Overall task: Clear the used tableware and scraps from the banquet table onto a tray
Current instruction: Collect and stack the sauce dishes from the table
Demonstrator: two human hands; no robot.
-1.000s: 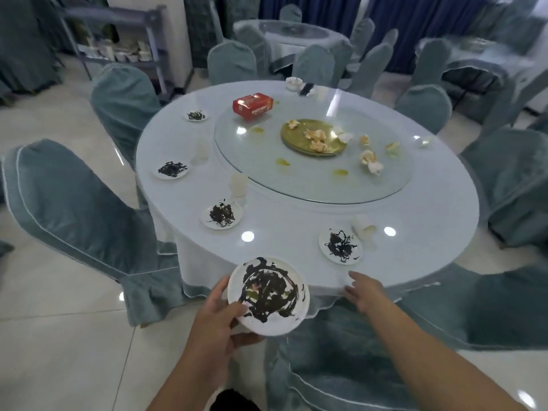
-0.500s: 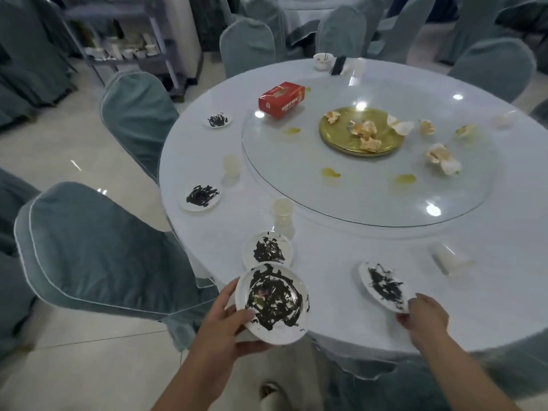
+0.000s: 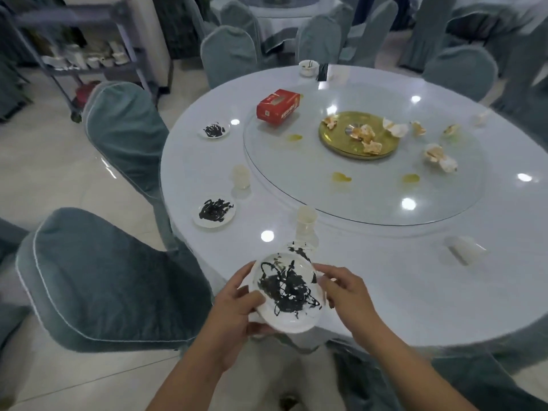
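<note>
A small white plate (image 3: 286,295) smeared with dark scraps sits above the table's near edge, held between both hands. My left hand (image 3: 234,310) grips its left side from below, thumb on the rim. My right hand (image 3: 347,292) pinches its right rim. Whether a second plate lies under it I cannot tell. Just behind it, the rim of another dirty plate (image 3: 298,250) shows on the table. Two more dirty plates (image 3: 214,213) (image 3: 214,130) lie along the left edge. Pale cups (image 3: 241,176) (image 3: 306,222) stand upright; a third cup (image 3: 464,249) lies tipped over.
A glass turntable (image 3: 355,203) carries a gold plate (image 3: 341,137) with food scraps, loose shells (image 3: 439,157) and a red box (image 3: 277,106). A small bowl (image 3: 308,67) sits at the far edge. Covered chairs (image 3: 98,280) (image 3: 124,129) stand at the left, a cart (image 3: 89,54) beyond them.
My right hand lifted the dirty plate from the table's near edge and carried it left to the plate in my left hand. The view shifted closer and leftward.
</note>
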